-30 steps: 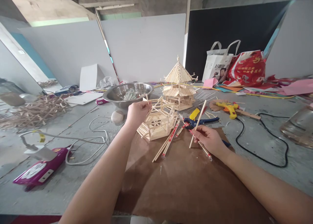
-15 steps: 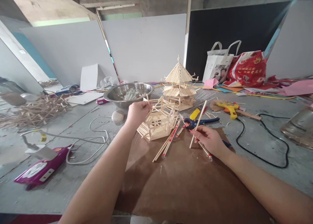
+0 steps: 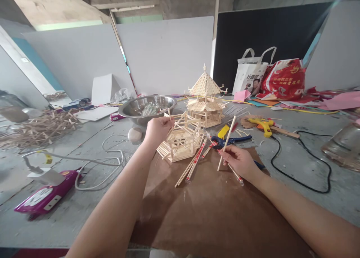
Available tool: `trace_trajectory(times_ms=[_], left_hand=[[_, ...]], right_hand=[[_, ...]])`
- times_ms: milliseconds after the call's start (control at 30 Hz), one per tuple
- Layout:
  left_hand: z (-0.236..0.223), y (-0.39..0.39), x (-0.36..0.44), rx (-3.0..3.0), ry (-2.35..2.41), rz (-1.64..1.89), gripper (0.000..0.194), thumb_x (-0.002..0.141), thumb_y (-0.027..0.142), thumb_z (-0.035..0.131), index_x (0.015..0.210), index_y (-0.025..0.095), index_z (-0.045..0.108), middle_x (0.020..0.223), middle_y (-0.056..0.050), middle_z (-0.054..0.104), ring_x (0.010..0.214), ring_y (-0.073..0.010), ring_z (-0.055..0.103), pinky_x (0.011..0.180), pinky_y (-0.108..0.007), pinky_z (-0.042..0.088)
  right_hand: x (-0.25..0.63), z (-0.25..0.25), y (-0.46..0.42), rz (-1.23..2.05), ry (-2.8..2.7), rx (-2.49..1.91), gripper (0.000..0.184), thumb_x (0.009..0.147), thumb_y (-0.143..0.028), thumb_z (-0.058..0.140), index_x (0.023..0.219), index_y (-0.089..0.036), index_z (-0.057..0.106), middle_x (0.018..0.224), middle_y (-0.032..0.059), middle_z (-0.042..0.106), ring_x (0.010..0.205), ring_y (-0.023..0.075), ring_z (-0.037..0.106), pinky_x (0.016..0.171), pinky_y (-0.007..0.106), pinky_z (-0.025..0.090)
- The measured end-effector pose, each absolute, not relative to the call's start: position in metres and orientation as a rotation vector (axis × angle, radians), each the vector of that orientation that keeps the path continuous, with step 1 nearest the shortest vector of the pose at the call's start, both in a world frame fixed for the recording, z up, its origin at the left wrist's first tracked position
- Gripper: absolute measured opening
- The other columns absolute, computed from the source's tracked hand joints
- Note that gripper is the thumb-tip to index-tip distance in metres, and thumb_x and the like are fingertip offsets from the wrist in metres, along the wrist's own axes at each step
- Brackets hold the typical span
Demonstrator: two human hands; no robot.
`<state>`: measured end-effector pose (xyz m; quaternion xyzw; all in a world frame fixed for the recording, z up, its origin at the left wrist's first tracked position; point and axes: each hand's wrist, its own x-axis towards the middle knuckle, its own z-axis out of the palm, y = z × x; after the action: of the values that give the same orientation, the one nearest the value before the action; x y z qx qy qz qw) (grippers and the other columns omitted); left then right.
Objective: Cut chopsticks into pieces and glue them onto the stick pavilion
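My right hand pinches a long, pale wooden stick, tilted upright above a brown board. At the left side of an unfinished-looking stick frame, my left hand is closed, with the tip of a short wooden stick poking up from its fingers; whether that stick is joined to the frame is hidden. Loose sticks and red-and-clear wrappers lie in front of the frame. Blue-handled cutters rest just beyond my right hand.
Behind stands a tiered stick pavilion, next to a steel bowl. A yellow glue gun with a black cord lies right, near a glass jar. On the left are a purple power strip, white cable and a wood-strip pile.
Both hands hold nearly the same positions with their sticks. The whole view has shifted very slightly.
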<state>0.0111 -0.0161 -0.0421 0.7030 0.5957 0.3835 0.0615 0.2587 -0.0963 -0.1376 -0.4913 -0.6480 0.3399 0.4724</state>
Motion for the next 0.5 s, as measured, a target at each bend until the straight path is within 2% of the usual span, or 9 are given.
trace_trajectory(times_ms=[100,267,500], left_hand=[[-0.0419,-0.0161,0.0108,2.138,1.793,1.153,0.03,0.066,0.04,0.047,0.073,0.018,0.066,0.047,0.004,0.051,0.046,-0.0075,0.038,0.047,-0.019,0.03],[-0.0452,-0.013,0.0084,2.139,1.786,1.161,0.032,0.066,0.043,0.046,0.076,0.019,0.066,0.047,0.004,0.05,0.045,-0.0073,0.037,0.046,-0.019,0.03],[-0.0449,-0.0121,0.0074,2.154,1.791,1.135,0.034,0.066,0.045,0.047,0.075,0.018,0.066,0.042,0.005,0.045,0.043,-0.0067,0.034,0.046,-0.019,0.028]], right_hand=[[0.2587,-0.1381,-0.0964,0.827,-1.699,-1.26,0.023,0.074,-0.039,0.046,0.074,-0.018,0.054,0.061,-0.0017,0.054,0.044,0.0085,0.047,0.044,0.022,0.039],[0.2582,-0.1387,-0.0954,0.715,-1.918,-1.297,0.022,0.075,-0.037,0.043,0.071,-0.019,0.054,0.07,0.0006,0.059,0.061,0.0122,0.052,0.059,0.024,0.04],[0.2574,-0.1354,-0.096,0.637,-2.002,-1.404,0.027,0.076,-0.039,0.04,0.064,-0.018,0.051,0.055,-0.002,0.053,0.053,0.0106,0.047,0.053,0.022,0.036]])
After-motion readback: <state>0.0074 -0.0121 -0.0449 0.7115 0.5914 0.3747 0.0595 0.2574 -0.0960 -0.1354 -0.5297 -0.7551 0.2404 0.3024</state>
